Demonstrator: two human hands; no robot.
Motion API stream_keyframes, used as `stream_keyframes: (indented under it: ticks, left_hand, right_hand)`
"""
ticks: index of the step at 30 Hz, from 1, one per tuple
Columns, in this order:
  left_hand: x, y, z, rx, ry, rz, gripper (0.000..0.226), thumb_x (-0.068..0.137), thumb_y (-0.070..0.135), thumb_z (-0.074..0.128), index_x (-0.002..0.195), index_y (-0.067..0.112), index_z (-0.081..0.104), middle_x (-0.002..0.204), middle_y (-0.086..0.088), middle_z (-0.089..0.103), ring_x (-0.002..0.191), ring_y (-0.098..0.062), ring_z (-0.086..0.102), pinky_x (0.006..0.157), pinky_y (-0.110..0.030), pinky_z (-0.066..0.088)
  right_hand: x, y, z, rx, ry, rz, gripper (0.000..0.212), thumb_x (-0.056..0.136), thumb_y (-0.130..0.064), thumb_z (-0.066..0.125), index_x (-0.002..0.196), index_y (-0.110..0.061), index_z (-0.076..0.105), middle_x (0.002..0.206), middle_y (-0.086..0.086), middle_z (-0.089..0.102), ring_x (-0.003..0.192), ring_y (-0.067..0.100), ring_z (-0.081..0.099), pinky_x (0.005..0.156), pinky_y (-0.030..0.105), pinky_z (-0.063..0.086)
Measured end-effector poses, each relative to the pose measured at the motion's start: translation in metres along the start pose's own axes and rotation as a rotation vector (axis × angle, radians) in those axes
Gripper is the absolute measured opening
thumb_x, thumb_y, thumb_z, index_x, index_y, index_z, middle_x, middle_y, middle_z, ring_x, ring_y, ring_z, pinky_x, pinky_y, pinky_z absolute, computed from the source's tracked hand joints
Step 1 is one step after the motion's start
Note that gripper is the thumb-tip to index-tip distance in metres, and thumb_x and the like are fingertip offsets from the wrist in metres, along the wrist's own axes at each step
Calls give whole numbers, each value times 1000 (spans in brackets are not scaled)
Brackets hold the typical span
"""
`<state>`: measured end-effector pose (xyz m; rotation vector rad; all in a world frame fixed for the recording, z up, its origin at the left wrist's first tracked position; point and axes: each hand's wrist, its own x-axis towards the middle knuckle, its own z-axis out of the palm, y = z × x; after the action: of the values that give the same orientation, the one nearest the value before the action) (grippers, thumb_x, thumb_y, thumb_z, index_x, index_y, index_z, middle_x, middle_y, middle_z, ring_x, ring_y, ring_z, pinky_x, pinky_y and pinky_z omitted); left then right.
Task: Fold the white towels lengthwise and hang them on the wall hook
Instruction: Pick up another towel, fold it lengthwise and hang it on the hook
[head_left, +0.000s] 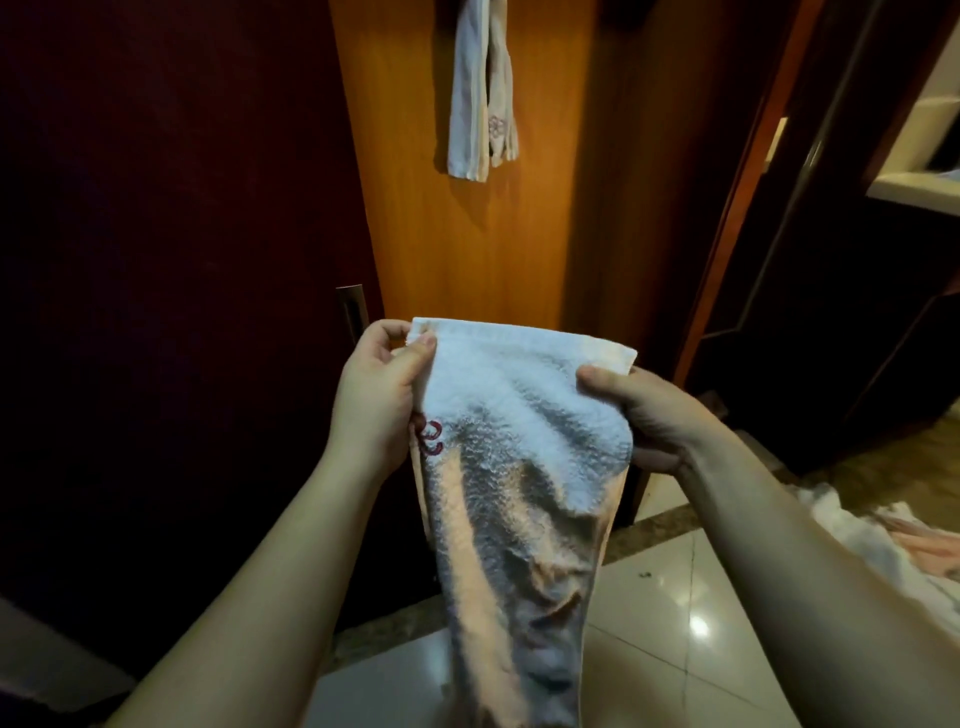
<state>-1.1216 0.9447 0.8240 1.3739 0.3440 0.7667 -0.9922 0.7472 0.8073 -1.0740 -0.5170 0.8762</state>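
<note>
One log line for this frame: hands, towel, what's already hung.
left hand: pinches top corner | right hand: grips opposite edge | towel in hands: held up, hanging down | hung towel: on wood panel | hook: out of view

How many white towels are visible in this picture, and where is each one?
3, perhaps more. One towel is held by the left hand and right hand. One hanging towel is on the wooden panel. A heap of white cloth lies on the floor, count unclear.

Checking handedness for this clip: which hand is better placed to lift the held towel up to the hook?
Probably the left hand. It pinches the white towel at its top corner, almost directly below the hanging towel. The right hand grips the side edge lower down, farther to the right.
</note>
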Motion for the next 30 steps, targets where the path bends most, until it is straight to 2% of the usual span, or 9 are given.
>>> stream_keyframes:
  ticks: [3,5,8,11,14,19,22,27,30]
  left_hand:
    - [-7,-8,0,70,38,-25,8,97,14,60,91,15,55,66,5,66,58,-16,57,52,-28,37]
    - [-17,-11,5,115,93,-22,7,96,20,63,92,17,57,71,0,69,61,-16,64,50,-28,43]
    - [-42,-10,19,167,197,24,9,97,25,62,98,17,58,73,-4,68,58,-12,63,53,-31,48]
    - [-73,-5,37,114,202,32,7,100,21,59,102,15,57,72,1,70,56,-9,65,47,-22,48]
    - [-95,0,51,26,144,31,5,98,18,60,103,18,59,92,-7,73,77,-9,73,58,-16,52]
    - [-105,5,54,47,88,108,8,98,12,59,103,18,59,92,-5,73,79,-9,72,62,-17,54]
    - [-104,6,54,95,57,114,10,98,13,59,105,19,61,94,0,73,82,-5,72,65,-17,55]
    - [-99,6,52,259,-137,128,23,98,13,60,117,23,66,112,15,71,107,1,65,91,-26,56]
    - [-92,2,49,254,-226,106,27,97,10,60,122,19,66,140,16,56,129,6,50,106,-22,45]
  right_hand:
    - [0,6,4,115,106,86,66,65,-19,90,122,3,65,117,25,68,100,34,71,83,45,60]
    - [2,13,14,122,305,11,43,89,-17,68,126,3,60,116,24,69,100,34,71,81,44,61]
    - [-7,27,38,-56,518,-134,27,99,-27,59,114,-8,69,105,12,75,97,28,73,87,44,58]
    - [-28,38,68,-483,626,-220,24,101,-43,51,103,-28,69,88,-14,73,83,-4,68,73,15,52]
    - [-41,42,86,-562,586,-335,17,102,-39,48,103,-37,65,84,-21,71,80,-14,63,60,2,42]
    - [-44,30,89,-552,592,-369,26,103,-37,47,89,-31,67,77,-29,69,69,-10,64,54,5,42]
    - [-42,26,88,-574,575,-399,27,104,-37,46,94,-27,69,76,-19,72,68,-8,65,54,6,43]
    - [-40,19,86,-586,464,-339,39,102,-49,39,115,-27,69,94,-10,74,88,-6,67,71,8,49]
    - [-38,13,81,-541,401,-275,59,86,-69,34,113,-30,68,102,-8,75,98,3,69,94,31,53]
